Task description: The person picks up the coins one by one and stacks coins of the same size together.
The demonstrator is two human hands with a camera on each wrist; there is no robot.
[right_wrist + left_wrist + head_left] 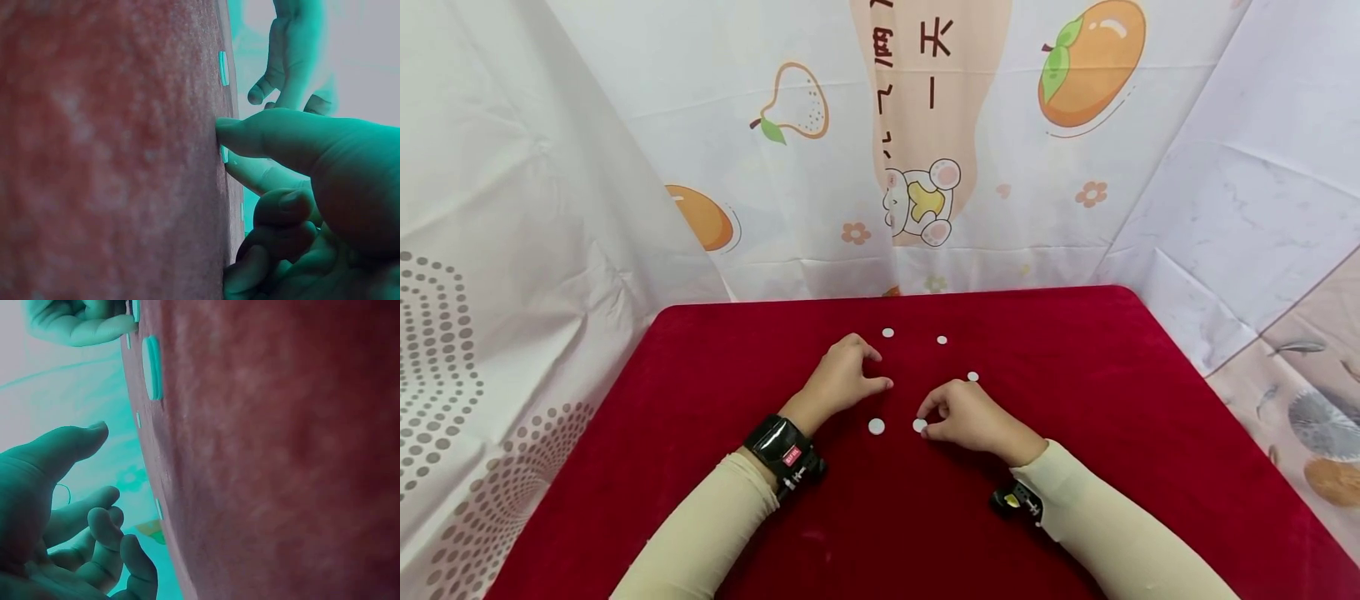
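Several small round white discs lie on the red cloth. My right hand (pixel 966 417) pinches one white disc (pixel 919 425) at the cloth, its thumb and index finger on either side of it; the thumb partly covers this disc (pixel 225 154) in the right wrist view. My left hand (pixel 842 375) hovers over the cloth, thumb and fingers apart and holding nothing. Below it lies a second disc (pixel 876 427), whose edge shows a line around it in the left wrist view. Three smaller-looking discs sit farther back: back left (pixel 888 332), back right (pixel 942 340) and beside the right knuckles (pixel 973 377).
The red cloth (pixel 715 500) covers a table whose far edge meets a white printed curtain (pixel 820 183). More curtains hang on the left and right. Each wrist wears a black camera on a strap (pixel 780 450).
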